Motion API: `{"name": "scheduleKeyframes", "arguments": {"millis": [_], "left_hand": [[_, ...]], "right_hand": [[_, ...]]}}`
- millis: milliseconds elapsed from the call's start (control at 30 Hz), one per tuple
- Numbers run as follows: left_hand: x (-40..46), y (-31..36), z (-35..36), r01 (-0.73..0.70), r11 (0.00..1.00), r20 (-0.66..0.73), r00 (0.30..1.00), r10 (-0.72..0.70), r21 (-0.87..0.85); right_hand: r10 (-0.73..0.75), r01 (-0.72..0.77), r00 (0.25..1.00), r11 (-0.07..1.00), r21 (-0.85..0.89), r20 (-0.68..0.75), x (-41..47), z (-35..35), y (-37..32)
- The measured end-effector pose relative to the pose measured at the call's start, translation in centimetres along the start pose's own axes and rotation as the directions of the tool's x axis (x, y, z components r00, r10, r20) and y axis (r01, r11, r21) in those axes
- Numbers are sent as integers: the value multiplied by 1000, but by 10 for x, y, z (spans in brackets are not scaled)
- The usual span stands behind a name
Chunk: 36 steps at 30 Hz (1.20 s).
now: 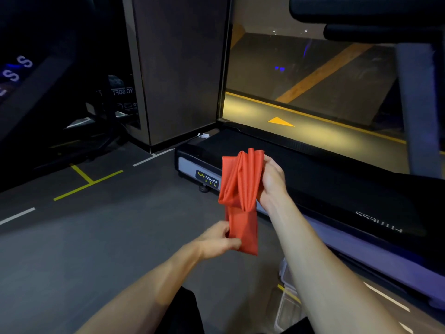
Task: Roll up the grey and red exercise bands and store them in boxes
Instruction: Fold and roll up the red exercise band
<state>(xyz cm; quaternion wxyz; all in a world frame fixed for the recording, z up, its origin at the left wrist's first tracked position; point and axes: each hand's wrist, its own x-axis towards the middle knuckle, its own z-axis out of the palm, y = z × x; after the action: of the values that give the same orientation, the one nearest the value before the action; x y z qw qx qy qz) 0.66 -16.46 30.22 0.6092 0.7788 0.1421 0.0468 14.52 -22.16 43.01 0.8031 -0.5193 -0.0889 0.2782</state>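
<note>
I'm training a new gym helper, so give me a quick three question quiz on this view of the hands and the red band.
1. True or false: the red exercise band is lying flat on the floor.
2. Which hand pinches the band's lower end? A) left hand B) right hand
3. Fill in: behind the band stands a ____ labelled Body Strong.

Key:
1. False; both hands hold it up in the air, bunched in folds.
2. A; the right hand grips the top.
3. Treadmill.

Dark gym floor: treadmill, clear plastic boxes resting on it.
</note>
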Motion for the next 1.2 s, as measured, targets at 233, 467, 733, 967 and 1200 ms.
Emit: {"name": "scheduleKeyframes", "arguments": {"millis": [233, 467, 733, 967, 1200], "left_hand": [[-2, 6, -11, -104, 972, -204, 977, 61, -210], [-8, 5, -37, -250, 693, -457, 880, -129, -677], [-1, -18, -42, -106, 908, -560, 814, -155, -406], [6, -19, -33, -73, 905, -364, 927, -94, -419], [7, -17, -29, -6, 994, -500, 865, -48, -107]], "right_hand": [[-49, 50, 969, 999, 1, 242, -7, -1, -14], [-80, 114, 906, 992, -56, 416, -19, 7, -38], [-44, 72, 871, 997, -39, 490, -23, 20, -40], [-24, 59, 877, 997, -57, 480, -19, 16, -33], [-27, 42, 910, 999, -27, 414, -11, 9, -24]]}}
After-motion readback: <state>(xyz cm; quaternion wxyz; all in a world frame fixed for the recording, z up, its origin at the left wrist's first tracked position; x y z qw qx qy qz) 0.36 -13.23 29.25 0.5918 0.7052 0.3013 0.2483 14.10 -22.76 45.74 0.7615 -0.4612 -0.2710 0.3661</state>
